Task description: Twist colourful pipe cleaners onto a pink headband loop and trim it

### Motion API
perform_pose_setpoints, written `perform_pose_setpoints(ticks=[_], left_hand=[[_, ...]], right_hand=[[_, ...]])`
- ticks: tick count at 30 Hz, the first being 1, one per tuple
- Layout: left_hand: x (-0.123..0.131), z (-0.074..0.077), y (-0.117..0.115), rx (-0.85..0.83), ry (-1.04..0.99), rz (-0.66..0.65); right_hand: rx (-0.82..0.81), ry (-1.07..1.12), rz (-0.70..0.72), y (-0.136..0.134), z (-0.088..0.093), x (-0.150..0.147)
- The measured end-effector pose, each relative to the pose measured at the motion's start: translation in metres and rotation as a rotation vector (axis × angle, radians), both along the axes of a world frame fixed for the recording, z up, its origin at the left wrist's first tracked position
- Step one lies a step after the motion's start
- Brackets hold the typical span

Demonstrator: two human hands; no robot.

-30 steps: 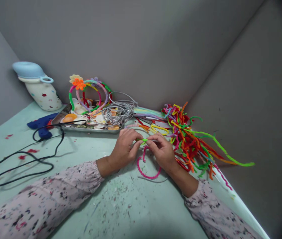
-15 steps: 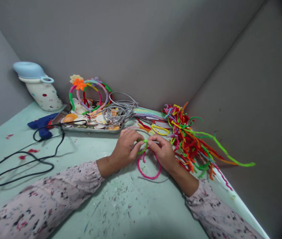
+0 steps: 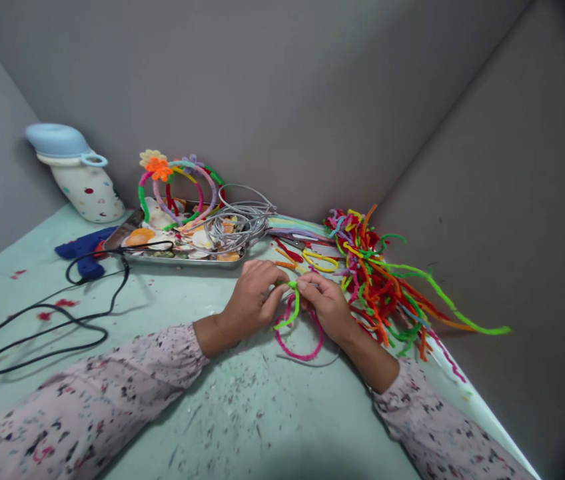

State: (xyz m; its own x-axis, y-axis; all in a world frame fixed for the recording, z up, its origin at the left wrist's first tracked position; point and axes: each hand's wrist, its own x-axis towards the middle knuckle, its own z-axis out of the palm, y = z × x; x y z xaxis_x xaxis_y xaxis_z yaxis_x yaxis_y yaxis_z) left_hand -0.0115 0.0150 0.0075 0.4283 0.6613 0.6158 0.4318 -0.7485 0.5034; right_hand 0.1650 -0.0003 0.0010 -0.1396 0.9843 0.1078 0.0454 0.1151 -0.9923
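Both hands meet over the middle of the table. My left hand (image 3: 255, 297) is closed, thumb and fingers pinching a bright green pipe cleaner (image 3: 296, 308). My right hand (image 3: 326, 303) pinches close beside it, on the same green pipe cleaner where it wraps round at the fingertips. A loose green end hangs down between the hands and bends to the left. Below them a curled pink pipe cleaner (image 3: 297, 355) hangs in a loop, and a thin grey wire (image 3: 307, 363) curves under it. The fingers partly hide how these join.
A metal tray (image 3: 187, 262) holds scraps, coiled grey wire (image 3: 242, 227) and flowered rings (image 3: 182, 190). At left are a blue glue gun (image 3: 87, 250), its black cord (image 3: 42, 320) and a white bottle (image 3: 87, 187). Many coloured pipe cleaners (image 3: 377, 280) and yellow-handled scissors (image 3: 320, 260) lie right.
The green pipe cleaner's loose end has swung out and now hangs down in front of the pink loop. Both hands stay nearly in place.
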Motion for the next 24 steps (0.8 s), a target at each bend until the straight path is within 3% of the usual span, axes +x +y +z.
perform_pose_setpoints(ticks=[24], left_hand=[[0.0005, -0.0006, 0.0018, -0.007, 0.005, -0.011]], right_hand=[[-0.003, 0.035, 0.020, 0.0016, -0.0040, -0.0004]])
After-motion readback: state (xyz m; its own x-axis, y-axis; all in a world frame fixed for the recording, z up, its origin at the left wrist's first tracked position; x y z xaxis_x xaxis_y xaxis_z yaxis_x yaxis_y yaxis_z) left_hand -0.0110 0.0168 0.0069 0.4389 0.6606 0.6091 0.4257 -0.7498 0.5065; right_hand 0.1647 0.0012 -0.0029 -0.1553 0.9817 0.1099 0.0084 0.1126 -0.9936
